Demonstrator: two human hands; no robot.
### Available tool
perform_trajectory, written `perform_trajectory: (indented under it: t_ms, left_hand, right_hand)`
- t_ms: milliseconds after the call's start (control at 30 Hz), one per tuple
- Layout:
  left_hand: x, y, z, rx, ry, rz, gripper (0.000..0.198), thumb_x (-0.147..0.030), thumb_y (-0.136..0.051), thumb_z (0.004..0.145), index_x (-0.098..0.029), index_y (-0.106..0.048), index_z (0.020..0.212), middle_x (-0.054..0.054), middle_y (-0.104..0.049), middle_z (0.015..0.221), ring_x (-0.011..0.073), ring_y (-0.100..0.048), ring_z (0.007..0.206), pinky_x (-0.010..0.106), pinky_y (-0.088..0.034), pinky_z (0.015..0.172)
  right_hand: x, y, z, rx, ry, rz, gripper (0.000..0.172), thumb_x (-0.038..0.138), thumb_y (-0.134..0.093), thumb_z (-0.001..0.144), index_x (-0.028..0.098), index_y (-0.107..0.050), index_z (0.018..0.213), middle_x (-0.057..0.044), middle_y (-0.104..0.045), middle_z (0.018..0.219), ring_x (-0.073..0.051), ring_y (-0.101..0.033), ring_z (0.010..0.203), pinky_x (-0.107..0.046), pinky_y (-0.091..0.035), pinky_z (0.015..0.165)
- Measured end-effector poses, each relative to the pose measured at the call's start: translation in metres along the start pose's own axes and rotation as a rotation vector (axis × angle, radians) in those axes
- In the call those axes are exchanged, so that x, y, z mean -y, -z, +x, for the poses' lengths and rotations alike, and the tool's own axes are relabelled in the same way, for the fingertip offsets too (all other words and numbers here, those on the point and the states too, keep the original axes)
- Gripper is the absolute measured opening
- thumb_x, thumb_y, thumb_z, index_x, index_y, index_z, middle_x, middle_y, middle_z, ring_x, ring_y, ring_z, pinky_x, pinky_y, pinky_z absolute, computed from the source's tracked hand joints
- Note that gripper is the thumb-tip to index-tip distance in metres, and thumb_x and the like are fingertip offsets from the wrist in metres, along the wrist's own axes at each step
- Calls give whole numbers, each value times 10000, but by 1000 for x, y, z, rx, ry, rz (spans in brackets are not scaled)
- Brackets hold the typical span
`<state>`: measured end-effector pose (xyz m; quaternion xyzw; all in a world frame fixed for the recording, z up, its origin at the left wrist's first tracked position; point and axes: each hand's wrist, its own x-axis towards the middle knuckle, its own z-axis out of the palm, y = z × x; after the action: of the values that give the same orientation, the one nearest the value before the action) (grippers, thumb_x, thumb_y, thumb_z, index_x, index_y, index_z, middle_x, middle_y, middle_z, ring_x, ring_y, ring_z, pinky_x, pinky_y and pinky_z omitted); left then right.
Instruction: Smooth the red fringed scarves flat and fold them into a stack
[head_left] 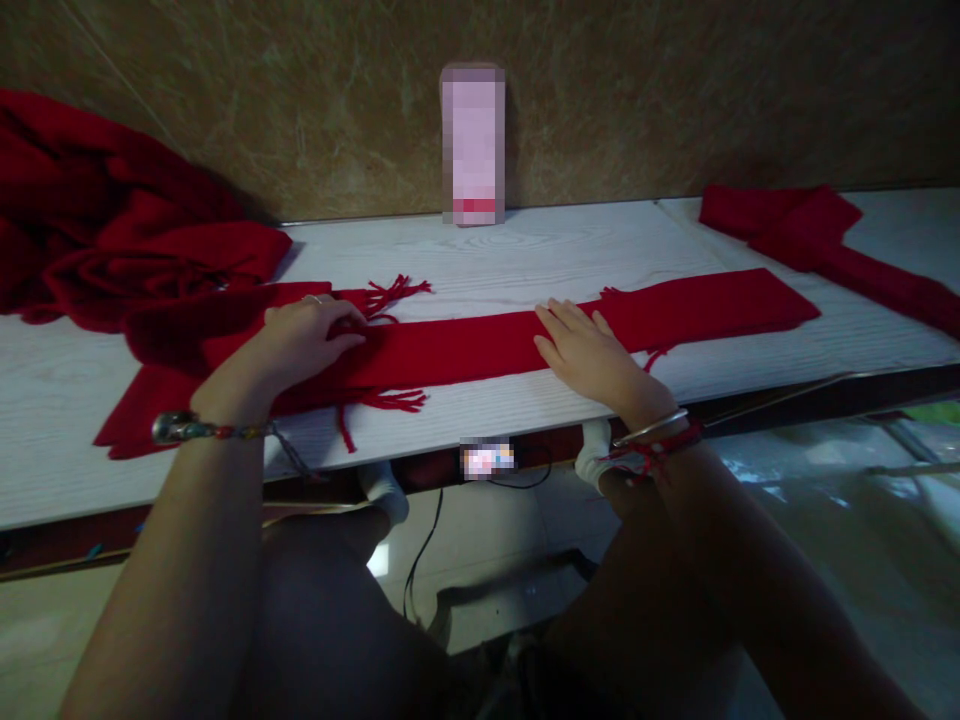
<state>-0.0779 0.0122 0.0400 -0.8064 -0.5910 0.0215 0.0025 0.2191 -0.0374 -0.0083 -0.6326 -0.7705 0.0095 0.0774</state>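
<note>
A long red scarf [450, 350] lies across the white wood-grain table [480, 265], folded into a narrow strip with fringe tufts sticking out along both edges. My right hand [583, 352] rests flat on the strip, fingers spread. On the scarf's left part sits my left hand [304, 338], its fingers slightly curved and the thumb apart, with no cloth visibly pinched. Left of that hand, the scarf widens into looser folds. The undersides of both hands are hidden.
A heap of red cloth [135, 210] fills the left rear of the table. Another folded red piece [795, 230] lies at the right rear. A pink, blurred phone-like object [473, 145] leans against the brown marbled wall [600, 100]. Cables hang below the table's front edge.
</note>
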Motion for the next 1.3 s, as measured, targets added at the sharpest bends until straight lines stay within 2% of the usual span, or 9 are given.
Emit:
perform_trajectory:
  t_ms: [100,167,333,467,667,833,967,1133,1300]
  left_hand:
    - [-1,4,-5,30,127,65,271,-266,-470,881,-166,-633,1073,99,-661,1116,271,-580,984,422,-433,849]
    - [1,6,-9,51,156,80,268,-273,-490,874,-164,-625,1078,91,-663,1110,268,-587,970,411,-433,850]
    - [15,5,-12,45,70,-13,238,-203,-503,820,-153,-623,1020,63,-687,1004,186,-589,806,285,-446,755]
    - [23,1,-12,13,-12,-108,230,-242,-434,833,-164,-617,950,49,-686,912,146,-557,732,250,-446,714]
    - [29,2,-16,-42,75,-13,327,-369,-380,865,-154,-613,946,55,-666,872,161,-540,702,269,-437,701]
    - [39,0,-16,-25,92,-200,397,-391,-401,753,-143,-624,968,78,-668,947,204,-598,806,317,-471,782]
    - [42,-4,-13,-47,66,-257,389,-362,-436,645,-166,-605,935,70,-663,916,219,-605,815,334,-473,795]
    - [40,-2,-12,-44,140,-77,286,-343,-538,686,-174,-570,916,43,-615,840,203,-577,746,302,-462,708]
    - [48,-1,-14,-159,63,109,194,-340,-600,737,-160,-563,800,39,-537,817,223,-542,908,318,-449,842]
  right_hand:
    - [0,0,0,-11,-3,6,528,309,-318,915,159,-388,1417,-134,-390,1483,-312,-328,1367,-592,-285,1073]
    - [1,1,0,0,-11,1,530,302,-315,916,139,-389,1415,-142,-387,1483,-309,-322,1370,-584,-281,1079]
    - [4,4,-1,20,-14,-10,532,276,-308,916,111,-382,1416,-150,-373,1489,-310,-313,1375,-577,-268,1089]
    - [5,5,0,44,-30,-17,534,273,-309,921,95,-373,1420,-155,-357,1497,-312,-290,1384,-564,-261,1099]
    - [4,3,0,31,-17,-21,529,290,-308,926,119,-373,1422,-146,-367,1494,-306,-295,1383,-555,-259,1101]
    - [4,3,0,11,-5,-22,533,274,-304,918,94,-381,1414,-163,-374,1486,-316,-316,1371,-568,-266,1091]
    - [5,4,0,18,-9,-28,531,276,-312,919,88,-385,1410,-162,-376,1486,-309,-316,1372,-557,-274,1091]
    - [3,3,0,13,-2,-29,528,274,-312,920,92,-382,1411,-165,-377,1484,-307,-319,1371,-557,-276,1090]
    - [3,3,0,2,4,-17,519,279,-316,922,126,-386,1413,-152,-387,1482,-305,-322,1370,-559,-278,1089]
